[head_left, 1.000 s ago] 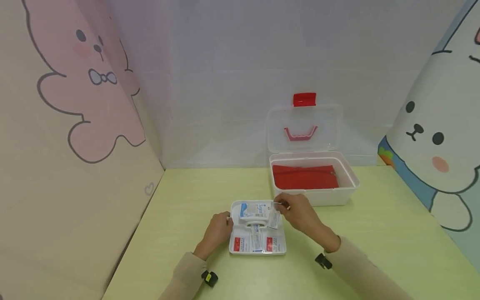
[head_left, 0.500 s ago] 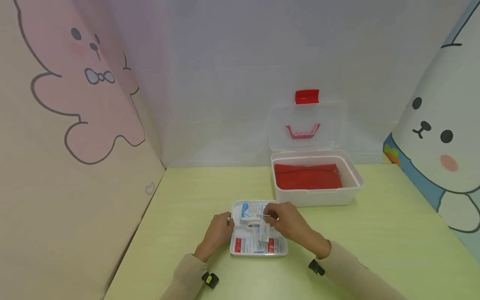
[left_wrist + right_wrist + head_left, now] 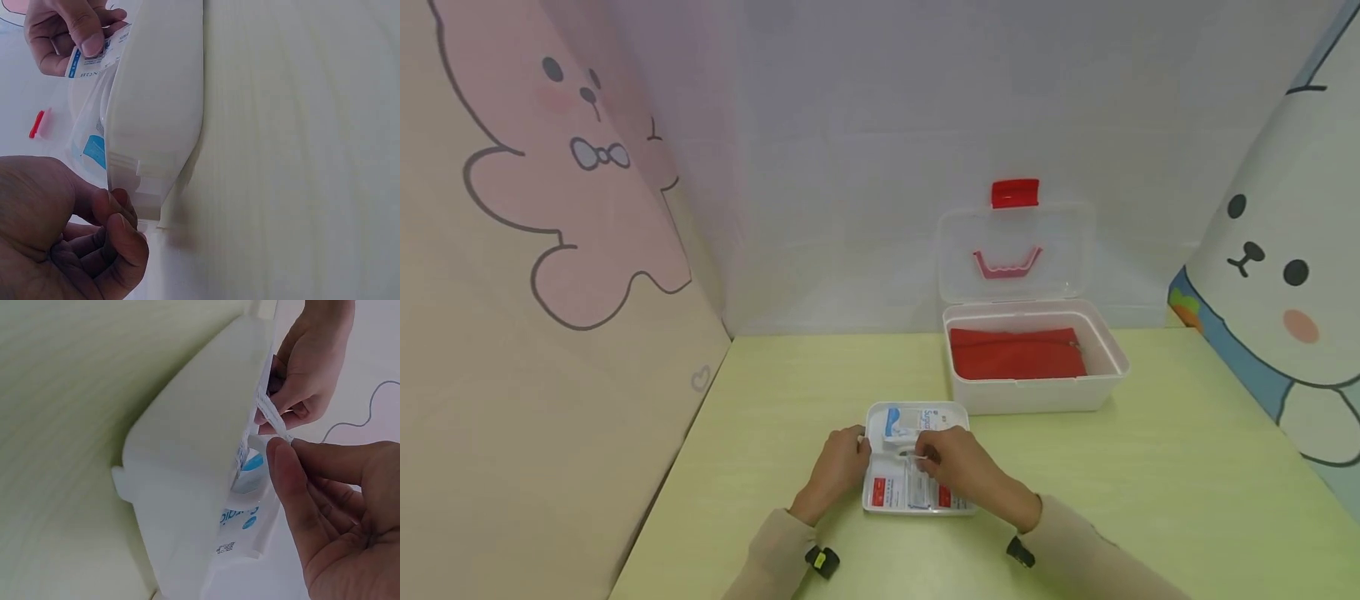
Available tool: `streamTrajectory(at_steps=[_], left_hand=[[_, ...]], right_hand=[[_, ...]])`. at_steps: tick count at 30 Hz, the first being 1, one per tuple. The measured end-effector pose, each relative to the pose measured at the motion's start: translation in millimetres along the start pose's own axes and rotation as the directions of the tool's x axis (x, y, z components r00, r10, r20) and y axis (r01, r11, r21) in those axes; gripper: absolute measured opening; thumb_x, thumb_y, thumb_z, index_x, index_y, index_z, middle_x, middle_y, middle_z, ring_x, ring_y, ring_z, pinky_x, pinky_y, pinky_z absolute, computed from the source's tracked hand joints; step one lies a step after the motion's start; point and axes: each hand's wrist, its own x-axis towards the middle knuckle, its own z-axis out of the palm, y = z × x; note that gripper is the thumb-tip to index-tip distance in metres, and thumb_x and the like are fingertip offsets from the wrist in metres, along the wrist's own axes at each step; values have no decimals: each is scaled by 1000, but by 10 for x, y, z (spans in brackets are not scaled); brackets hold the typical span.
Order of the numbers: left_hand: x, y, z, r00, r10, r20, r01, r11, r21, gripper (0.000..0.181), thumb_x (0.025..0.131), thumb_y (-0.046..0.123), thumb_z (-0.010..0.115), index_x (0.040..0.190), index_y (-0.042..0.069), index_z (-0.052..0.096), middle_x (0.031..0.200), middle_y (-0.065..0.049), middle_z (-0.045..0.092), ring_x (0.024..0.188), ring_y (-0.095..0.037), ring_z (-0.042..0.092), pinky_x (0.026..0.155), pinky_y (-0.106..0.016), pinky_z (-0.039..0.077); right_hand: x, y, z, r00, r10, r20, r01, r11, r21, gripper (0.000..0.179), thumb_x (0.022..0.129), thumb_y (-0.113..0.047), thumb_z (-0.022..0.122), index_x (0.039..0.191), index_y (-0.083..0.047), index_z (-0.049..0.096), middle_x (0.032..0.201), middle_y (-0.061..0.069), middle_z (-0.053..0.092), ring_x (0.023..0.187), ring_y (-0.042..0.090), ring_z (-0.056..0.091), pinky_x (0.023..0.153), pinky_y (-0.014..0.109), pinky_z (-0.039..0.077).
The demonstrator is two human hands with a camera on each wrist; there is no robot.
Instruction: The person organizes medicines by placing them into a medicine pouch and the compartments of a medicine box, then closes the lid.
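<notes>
A shallow white tray (image 3: 875,467) lies on the table. My left hand (image 3: 837,467) pinches its left edge between thumb and fingertips, plain in the left wrist view on the tray wall (image 3: 156,94). Above the tray's middle my right hand (image 3: 966,471) pinches the top of a thin packet (image 3: 272,415), whose white end with blue print (image 3: 94,65) shows in the left wrist view. Inside the tray sit a blue-and-white packet (image 3: 897,422) at the back and red-and-white packets at the front left (image 3: 880,492) and front right (image 3: 944,497), the latter partly behind my right hand.
Behind the tray to the right stands a white box (image 3: 1037,396) with its clear lid (image 3: 1060,250) raised against the back wall. A red zipped pouch (image 3: 1015,354) lies inside. Cartoon-printed cloth walls border the pale yellow table (image 3: 805,375).
My right hand has carried the packet from the tray's back right corner leftward and toward me, over the middle. The left hand keeps its hold on the tray edge.
</notes>
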Motion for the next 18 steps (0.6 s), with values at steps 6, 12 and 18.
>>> streamTrajectory(at_steps=[6, 12, 18], left_hand=[[2, 7, -2, 1000, -11, 6, 11, 1000, -8, 27, 97, 11, 53, 114, -7, 64, 74, -6, 62, 58, -11, 52, 48, -22, 40], [0, 13, 3, 1000, -19, 18, 19, 1000, -16, 30, 97, 12, 53, 119, -7, 63, 76, -7, 63, 59, -11, 52, 48, -22, 41], [0, 5, 9, 1000, -8, 5, 8, 1000, -11, 29, 97, 11, 53, 116, -8, 63, 74, -7, 62, 57, -11, 52, 47, -23, 40]], right_hand=[[-3, 25, 68, 1000, -21, 11, 21, 1000, -13, 8, 85, -11, 75, 85, -14, 68, 84, -3, 69, 73, 9, 52, 66, 20, 44], [-2, 46, 113, 1000, -20, 19, 20, 999, -43, 10, 84, -11, 76, 92, -10, 71, 88, 0, 72, 72, 8, 53, 67, 21, 49], [-7, 66, 108, 1000, -12, -1, 12, 997, -73, 17, 83, -12, 77, 99, -10, 73, 93, 2, 73, 71, 8, 53, 67, 22, 49]])
